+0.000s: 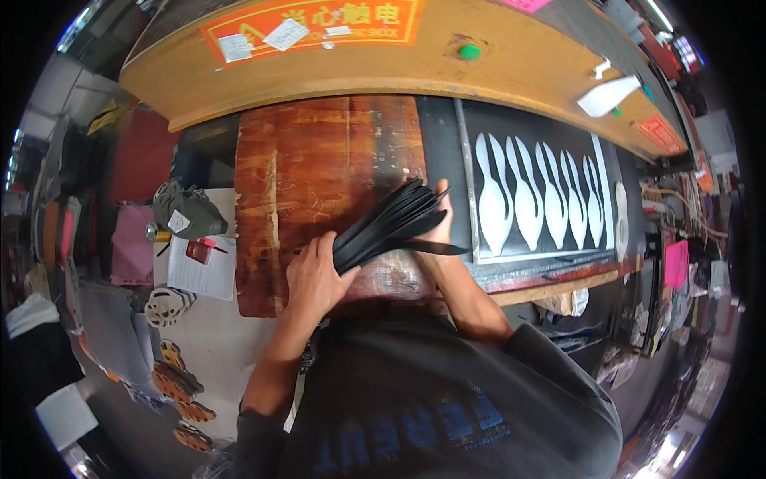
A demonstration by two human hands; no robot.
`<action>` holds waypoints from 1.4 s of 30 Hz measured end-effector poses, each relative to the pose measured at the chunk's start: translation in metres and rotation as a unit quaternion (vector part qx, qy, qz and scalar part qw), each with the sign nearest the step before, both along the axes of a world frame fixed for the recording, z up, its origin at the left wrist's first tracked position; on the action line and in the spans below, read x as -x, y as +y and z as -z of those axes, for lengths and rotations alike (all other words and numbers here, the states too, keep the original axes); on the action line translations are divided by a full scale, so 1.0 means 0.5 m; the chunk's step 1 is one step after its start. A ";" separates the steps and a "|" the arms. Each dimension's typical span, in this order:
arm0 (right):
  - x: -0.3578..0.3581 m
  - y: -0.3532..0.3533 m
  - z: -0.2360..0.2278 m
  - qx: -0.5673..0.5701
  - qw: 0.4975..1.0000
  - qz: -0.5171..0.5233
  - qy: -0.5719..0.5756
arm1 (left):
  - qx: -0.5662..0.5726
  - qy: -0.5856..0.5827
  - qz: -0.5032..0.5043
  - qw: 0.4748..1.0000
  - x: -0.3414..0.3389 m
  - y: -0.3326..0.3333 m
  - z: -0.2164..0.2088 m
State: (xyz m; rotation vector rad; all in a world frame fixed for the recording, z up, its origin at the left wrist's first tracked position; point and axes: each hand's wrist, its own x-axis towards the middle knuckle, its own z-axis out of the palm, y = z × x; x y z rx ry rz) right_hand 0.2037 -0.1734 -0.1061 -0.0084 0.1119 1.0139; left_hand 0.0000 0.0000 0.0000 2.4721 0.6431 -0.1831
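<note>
Head | hands [313, 273]: black strips [384, 226] | pale frame [609, 227]: dark sheet [546, 239], apparently holed

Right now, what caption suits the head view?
Left hand grips black strips over a red board, right hand at their far end.

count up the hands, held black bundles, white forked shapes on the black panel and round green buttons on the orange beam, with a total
Hands (left hand, right hand): 2
Held bundle of black strips: 1
White forked shapes on the black panel: 5
Round green button: 1
Total: 9
</note>
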 end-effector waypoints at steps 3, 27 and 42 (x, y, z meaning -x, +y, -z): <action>0.014 -0.013 -0.008 0.101 0.994 0.016 -0.026 | -0.021 -0.052 -0.008 0.998 0.035 -0.035 -0.018; 0.069 0.133 -0.038 0.297 0.953 -0.026 -0.045 | -0.167 -0.003 -0.072 0.983 0.023 -0.037 0.087; 0.079 0.138 -0.153 0.411 0.690 -0.202 -0.561 | 0.708 -0.204 -0.274 0.619 0.029 -0.017 0.125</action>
